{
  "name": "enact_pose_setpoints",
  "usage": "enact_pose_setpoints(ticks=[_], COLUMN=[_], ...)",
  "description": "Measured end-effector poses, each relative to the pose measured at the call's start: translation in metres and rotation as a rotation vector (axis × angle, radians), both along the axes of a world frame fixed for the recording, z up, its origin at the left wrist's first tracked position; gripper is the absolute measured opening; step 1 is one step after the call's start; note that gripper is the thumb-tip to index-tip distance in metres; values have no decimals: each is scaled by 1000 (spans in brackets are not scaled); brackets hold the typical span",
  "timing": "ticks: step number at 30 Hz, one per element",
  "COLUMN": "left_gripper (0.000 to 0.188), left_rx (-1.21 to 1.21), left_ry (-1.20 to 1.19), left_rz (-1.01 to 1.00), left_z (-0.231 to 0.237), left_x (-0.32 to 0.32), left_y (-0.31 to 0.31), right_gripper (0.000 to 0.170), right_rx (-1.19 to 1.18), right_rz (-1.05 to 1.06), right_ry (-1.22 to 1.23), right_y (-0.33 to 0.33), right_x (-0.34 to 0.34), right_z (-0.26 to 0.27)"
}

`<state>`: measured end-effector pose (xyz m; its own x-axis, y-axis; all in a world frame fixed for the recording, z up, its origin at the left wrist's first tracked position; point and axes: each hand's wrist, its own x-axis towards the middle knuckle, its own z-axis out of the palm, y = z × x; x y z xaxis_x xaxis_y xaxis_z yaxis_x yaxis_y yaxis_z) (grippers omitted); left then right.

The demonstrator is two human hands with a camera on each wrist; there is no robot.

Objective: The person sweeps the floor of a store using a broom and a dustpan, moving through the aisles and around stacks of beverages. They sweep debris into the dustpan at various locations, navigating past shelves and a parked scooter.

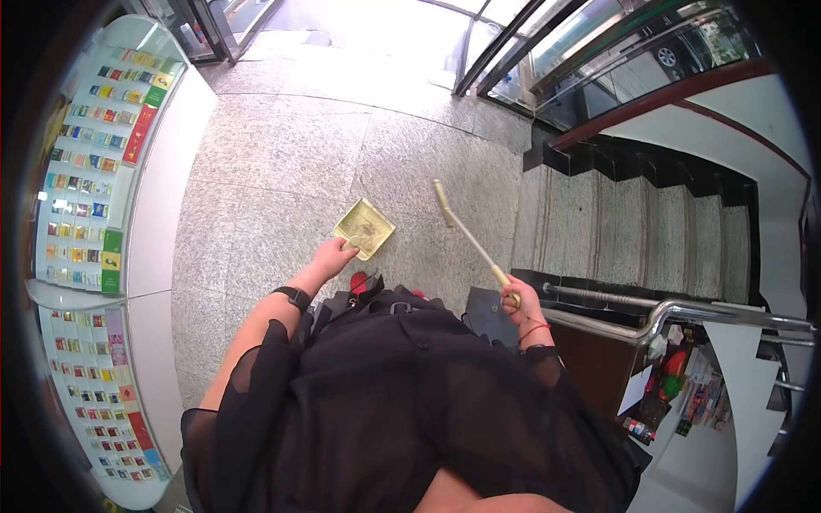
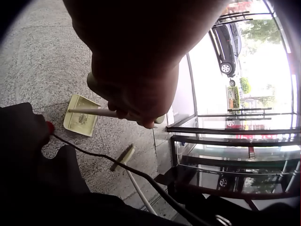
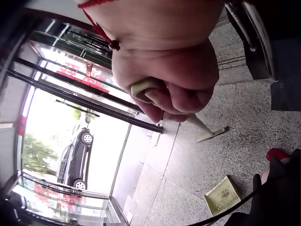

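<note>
In the head view my left hand [image 1: 329, 259] grips the handle of a pale yellow dustpan [image 1: 366, 221], which has a patch of dark dirt in its pan. The left wrist view shows my fingers curled round the long dustpan handle [image 2: 96, 112], with the pan below near the floor. To the right, my right hand [image 1: 523, 303] holds a broom [image 1: 475, 243] by the end of its stick. Its narrow head [image 1: 440, 195] is down at the floor, ahead of and to the right of the dustpan. In the right wrist view the fingers wrap the broom's grip [image 3: 146, 86].
Speckled stone tiles [image 1: 282, 145] cover the floor. A glass display case [image 1: 94, 184] with rows of small packs stands on the left. Stone steps [image 1: 624, 222] and a metal handrail [image 1: 599, 323] are on the right. Glass doors [image 1: 513, 51] stand ahead. A red shoe [image 1: 358, 280] shows below the dustpan.
</note>
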<state>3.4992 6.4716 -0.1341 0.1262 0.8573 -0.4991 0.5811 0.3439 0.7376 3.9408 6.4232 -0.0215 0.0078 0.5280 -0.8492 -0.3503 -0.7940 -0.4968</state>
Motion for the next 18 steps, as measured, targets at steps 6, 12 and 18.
enact_pose_setpoints(ticks=[6, 12, 18], left_gripper=[37, 21, 25], left_rx=[44, -17, -60], left_ry=[-5, -173, -172], left_rz=[169, 495, 663], left_z=[-1, -13, 0], left_x=[-22, -29, -13], left_y=[-3, -6, 9], right_gripper=[31, 16, 13], right_rx=[27, -25, -84], right_rz=[-203, -236, -100], right_ry=[-24, -160, -3], right_y=[66, 138, 221], right_x=[33, 50, 42], right_z=[-25, -48, -90])
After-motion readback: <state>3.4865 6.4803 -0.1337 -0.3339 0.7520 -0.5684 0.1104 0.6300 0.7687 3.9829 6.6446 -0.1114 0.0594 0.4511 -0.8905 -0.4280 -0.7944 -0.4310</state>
